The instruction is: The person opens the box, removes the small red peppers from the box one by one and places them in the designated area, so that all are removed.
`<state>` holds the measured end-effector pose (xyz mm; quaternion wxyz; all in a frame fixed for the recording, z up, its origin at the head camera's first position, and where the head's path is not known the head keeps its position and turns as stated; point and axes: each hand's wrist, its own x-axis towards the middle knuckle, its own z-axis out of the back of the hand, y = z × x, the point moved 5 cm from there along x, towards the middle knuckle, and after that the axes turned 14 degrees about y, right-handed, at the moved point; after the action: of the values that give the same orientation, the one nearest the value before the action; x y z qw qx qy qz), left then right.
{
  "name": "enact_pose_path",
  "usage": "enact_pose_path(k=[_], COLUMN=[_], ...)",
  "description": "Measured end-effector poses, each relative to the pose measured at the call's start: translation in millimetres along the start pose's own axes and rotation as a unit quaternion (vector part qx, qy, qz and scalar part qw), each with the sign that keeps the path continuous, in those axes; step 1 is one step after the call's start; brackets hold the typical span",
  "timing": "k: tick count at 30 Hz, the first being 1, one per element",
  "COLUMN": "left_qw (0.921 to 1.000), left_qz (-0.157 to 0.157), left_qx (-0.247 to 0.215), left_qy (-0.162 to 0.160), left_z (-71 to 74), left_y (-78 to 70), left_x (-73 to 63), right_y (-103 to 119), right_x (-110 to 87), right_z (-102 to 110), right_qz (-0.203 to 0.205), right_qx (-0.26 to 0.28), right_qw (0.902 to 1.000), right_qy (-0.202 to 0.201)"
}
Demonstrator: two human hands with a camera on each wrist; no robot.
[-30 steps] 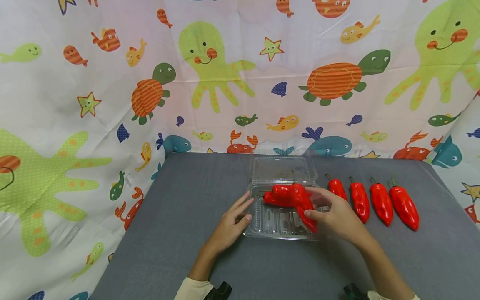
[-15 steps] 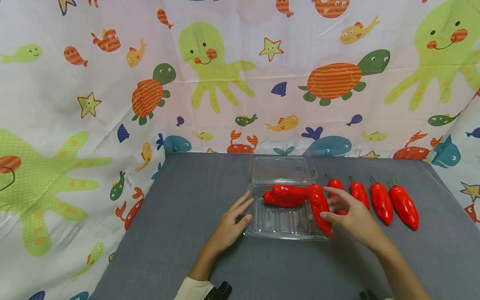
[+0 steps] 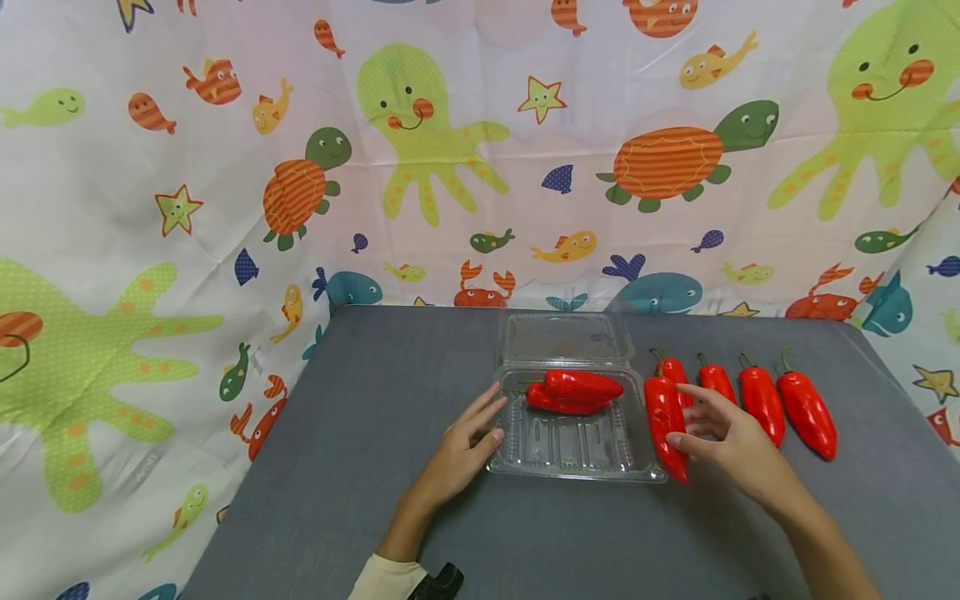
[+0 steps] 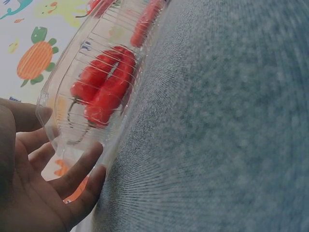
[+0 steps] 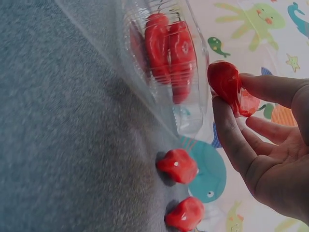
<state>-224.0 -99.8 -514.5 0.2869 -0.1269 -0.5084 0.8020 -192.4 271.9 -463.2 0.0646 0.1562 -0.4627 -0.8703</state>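
Observation:
My right hand point(image 3: 738, 454) pinches a glossy red pepper point(image 3: 663, 425) between thumb and fingers, just off the right edge of an open clear plastic clamshell container point(image 3: 558, 477). In the right wrist view this pepper point(image 5: 223, 79) hangs above the table with its tip toward the camera. Two red peppers point(image 3: 585, 386) lie side by side across the back of the container, stems to the left. My left hand point(image 3: 457, 458) rests with spread, relaxed fingers at the container's left wall. In the left wrist view, its fingers point(image 4: 79, 169) are right at the clear plastic.
Right of the container, several red peppers point(image 3: 763, 408) lie in a row on the grey table point(image 3: 375, 400), stems toward the back. The container's lid point(image 3: 566, 337) is folded back flat behind it. A cloth with sea animals point(image 3: 480, 150) hangs behind the table.
My right hand has carried the pepper from over the container rightward, past its right edge. The two peppers inside and my left hand have stayed in place.

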Motion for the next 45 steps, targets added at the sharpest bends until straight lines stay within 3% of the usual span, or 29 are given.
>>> enact_pose_path(k=[12,21,24,35,45], left_qw=[0.9999,0.9998,0.9996,0.9995,0.9998], left_qz=[0.006,0.002,0.002,0.009,0.005], left_qx=[-0.009,-0.021,-0.025,-0.029,-0.017], left_qy=[-0.006,-0.003,-0.010,0.002,-0.003], left_z=[-0.6,4.4,4.5,4.4,-0.4], left_y=[-2.7,-35.7,-39.1,-35.8,-0.3], left_x=[0.4,-6.1,-7.7,-6.0,0.1], right_y=[-18.5,-36.1,-41.5,-57.2,-68.8], right_x=[-10.0,-18.1,-19.9,-23.9,-24.7], right_z=[4.0,8.7,9.0,3.2,-3.2], right_qz=[-0.037,-0.062,-0.077,-0.113,-0.114], right_qx=[0.021,0.021,0.030,0.054,0.071], right_qw=[0.9991,0.9977,0.9962,0.9908,0.9883], right_qy=[0.006,0.018,0.028,0.051,0.072])
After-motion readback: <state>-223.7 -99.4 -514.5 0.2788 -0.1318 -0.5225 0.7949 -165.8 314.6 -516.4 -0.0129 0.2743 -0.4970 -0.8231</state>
